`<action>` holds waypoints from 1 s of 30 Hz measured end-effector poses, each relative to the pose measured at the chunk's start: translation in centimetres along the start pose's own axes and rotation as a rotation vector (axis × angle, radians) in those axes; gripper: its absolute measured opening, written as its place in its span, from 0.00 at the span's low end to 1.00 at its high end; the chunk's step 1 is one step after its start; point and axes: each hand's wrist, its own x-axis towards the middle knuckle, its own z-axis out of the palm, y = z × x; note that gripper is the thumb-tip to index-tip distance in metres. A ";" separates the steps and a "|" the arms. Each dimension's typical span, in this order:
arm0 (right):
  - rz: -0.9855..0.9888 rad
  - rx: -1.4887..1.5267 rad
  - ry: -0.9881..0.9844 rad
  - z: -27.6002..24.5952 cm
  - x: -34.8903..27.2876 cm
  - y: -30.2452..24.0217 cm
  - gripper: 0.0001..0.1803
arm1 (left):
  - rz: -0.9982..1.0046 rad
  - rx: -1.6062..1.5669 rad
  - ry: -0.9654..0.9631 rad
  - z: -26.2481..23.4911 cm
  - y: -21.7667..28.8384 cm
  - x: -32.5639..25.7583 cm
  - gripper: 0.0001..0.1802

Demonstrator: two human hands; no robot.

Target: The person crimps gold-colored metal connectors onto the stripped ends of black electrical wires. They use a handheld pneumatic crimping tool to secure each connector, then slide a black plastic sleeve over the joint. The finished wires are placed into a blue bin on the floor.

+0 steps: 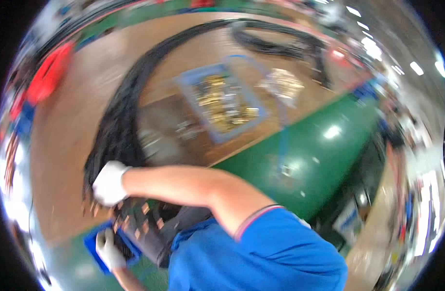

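Note:
A thick bundle of black cables (120, 116) curves across the brown table, and its copper-coloured ends come out at the near left. My right hand (110, 184), in a white glove, is closed on the bundle close to those ends. Lower down, my left hand (109, 248), also white-gloved, is at a small blue bin (93, 246) and partly inside it. Its fingers are too blurred to read, and whatever they touch is hidden. More copper-tipped cable ends (145, 225) lie over my lap, beside the bin.
A blue tray (217, 136) of brass-coloured and silvery small parts stands on the table (62, 169). Near it lie a clear bag of parts (283, 85) and a dark mat (169, 111). A red object (50, 72) is at the far left. Green floor (309, 145) borders the table.

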 end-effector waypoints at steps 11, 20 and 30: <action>-0.254 0.006 0.610 3.8 -1.0 2.2 0.08 | 0.162 0.936 0.603 -11.4 -3.0 -1.4 0.24; 0.012 -0.079 0.358 3.2 0.3 2.1 0.08 | 0.422 0.803 0.180 3.0 7.1 3.7 0.22; -0.082 -0.115 0.239 3.7 1.2 2.2 0.16 | 0.219 1.103 -0.080 6.6 7.9 9.4 0.23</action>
